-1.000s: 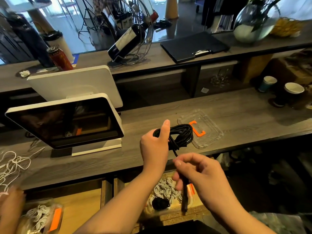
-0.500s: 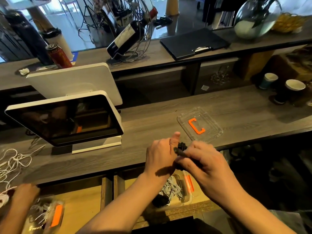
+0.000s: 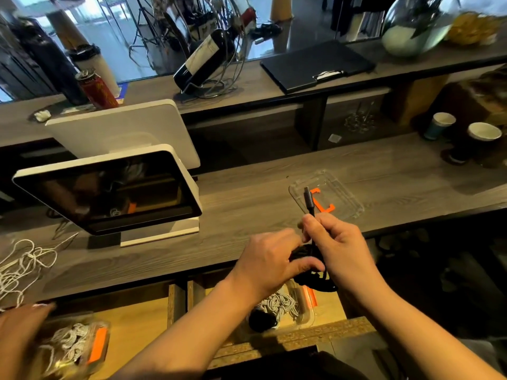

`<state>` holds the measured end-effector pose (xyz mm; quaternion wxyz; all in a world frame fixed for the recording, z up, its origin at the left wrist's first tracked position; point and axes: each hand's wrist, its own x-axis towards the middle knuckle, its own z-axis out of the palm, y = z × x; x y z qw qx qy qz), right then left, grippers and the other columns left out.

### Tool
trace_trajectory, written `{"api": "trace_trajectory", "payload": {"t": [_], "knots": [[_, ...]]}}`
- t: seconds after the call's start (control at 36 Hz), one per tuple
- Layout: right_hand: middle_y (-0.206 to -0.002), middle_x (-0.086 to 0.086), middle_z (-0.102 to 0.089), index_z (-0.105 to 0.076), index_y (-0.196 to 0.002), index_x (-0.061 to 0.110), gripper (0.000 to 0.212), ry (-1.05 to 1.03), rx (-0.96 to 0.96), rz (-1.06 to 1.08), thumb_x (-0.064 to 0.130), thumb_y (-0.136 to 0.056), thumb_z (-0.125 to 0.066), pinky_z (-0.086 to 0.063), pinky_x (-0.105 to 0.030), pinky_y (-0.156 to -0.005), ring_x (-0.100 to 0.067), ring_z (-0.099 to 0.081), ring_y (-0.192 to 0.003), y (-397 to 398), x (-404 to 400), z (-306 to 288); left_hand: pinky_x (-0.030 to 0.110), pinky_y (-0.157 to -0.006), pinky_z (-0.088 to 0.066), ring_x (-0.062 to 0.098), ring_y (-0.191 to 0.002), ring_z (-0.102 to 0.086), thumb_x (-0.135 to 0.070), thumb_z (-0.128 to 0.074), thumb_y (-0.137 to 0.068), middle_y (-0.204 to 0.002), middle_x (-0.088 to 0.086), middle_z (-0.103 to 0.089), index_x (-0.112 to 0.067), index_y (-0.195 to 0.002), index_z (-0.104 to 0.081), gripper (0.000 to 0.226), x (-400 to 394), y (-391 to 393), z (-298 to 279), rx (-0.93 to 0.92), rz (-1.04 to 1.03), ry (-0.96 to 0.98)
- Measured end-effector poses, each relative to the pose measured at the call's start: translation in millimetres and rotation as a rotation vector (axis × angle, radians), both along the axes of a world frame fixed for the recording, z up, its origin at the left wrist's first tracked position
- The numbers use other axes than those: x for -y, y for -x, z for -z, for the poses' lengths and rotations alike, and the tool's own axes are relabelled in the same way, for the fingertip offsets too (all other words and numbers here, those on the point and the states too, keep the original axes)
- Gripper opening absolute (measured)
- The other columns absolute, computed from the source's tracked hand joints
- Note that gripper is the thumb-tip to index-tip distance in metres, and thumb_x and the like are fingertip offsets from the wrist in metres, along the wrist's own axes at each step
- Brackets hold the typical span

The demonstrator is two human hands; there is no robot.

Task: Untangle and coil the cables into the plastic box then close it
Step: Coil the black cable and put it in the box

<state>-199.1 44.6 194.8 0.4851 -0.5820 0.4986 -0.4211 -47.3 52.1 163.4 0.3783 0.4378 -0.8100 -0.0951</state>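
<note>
Cable plug newly upright, above both hands.

This looks like the service side of a café or bar counter. Left of the left hand a white point-of-sale terminal with a second customer-facing screen stands on the grey wooden counter. Beyond the hands, a raised ledge carries a wine bottle in a wire holder and a drink can, while paper cups sit far to the right of the right hand.
</note>
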Motion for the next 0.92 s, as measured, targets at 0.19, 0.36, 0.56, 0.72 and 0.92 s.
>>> {"api": "trace_trajectory", "payload": {"t": [0.19, 0.36, 0.56, 0.72, 0.92], "knots": [[-0.062, 0.000, -0.054, -0.059, -0.073, 0.003, 0.044, -0.064, -0.094, -0.042, 0.034, -0.101, -0.048, -0.039, -0.029, -0.058, -0.010, -0.049, -0.058, 10.5, 4.5, 6.0, 0.010, -0.066, -0.040, -0.002, -0.078, -0.047, -0.054, -0.052, -0.094, -0.093, -0.022, -0.044, -0.017, -0.103, -0.059, 0.039, -6.1, -1.6, -12.6, 0.032, 0.130, -0.399], [-0.068, -0.005, -0.066, -0.070, -0.073, 0.018, 0.034, -0.075, -0.193, 0.077, 0.034, -0.099, -0.054, -0.048, -0.035, -0.065, -0.012, -0.059, -0.061, 15.2, 1.7, 8.3, 0.023, -0.084, -0.049, 0.007, -0.100, -0.057, -0.032, -0.069, -0.094, -0.110, -0.012, -0.057, -0.024, -0.124, -0.064, 0.031, -22.1, -2.7, -13.1, -0.075, 0.087, -0.570], [-0.073, -0.002, -0.061, -0.060, -0.113, 0.046, 0.026, 0.048, -0.188, 0.070, 0.028, -0.094, -0.063, -0.056, -0.052, -0.071, -0.022, -0.065, -0.072, 20.4, -7.0, 3.5, 0.017, -0.078, -0.048, 0.006, -0.094, -0.055, -0.010, -0.067, -0.084, -0.108, -0.016, -0.047, -0.024, -0.118, -0.067, 0.036, -26.7, -2.6, -10.7, -0.031, 0.010, -0.371], [-0.095, 0.031, -0.067, -0.060, -0.116, 0.050, 0.040, 0.146, -0.289, -0.047, 0.014, -0.097, -0.059, -0.054, -0.023, -0.080, 0.006, -0.063, -0.096, 26.2, -7.1, -3.7, 0.024, -0.080, -0.054, 0.008, -0.095, -0.060, -0.007, -0.066, -0.082, -0.106, -0.003, -0.061, -0.013, -0.112, -0.071, 0.031, -22.1, -8.2, -19.8, -0.028, -0.058, -0.106], [-0.108, 0.000, -0.062, -0.063, -0.123, 0.035, 0.044, 0.167, -0.442, -0.190, 0.004, -0.093, -0.053, -0.052, -0.041, -0.093, -0.013, -0.059, -0.105, 27.5, -2.4, -8.1, 0.033, -0.081, -0.058, 0.016, -0.098, -0.068, 0.009, -0.078, -0.076, -0.107, 0.005, -0.069, -0.005, -0.111, -0.071, 0.038, -18.1, -11.3, -22.1, -0.007, -0.049, 0.021]]}}
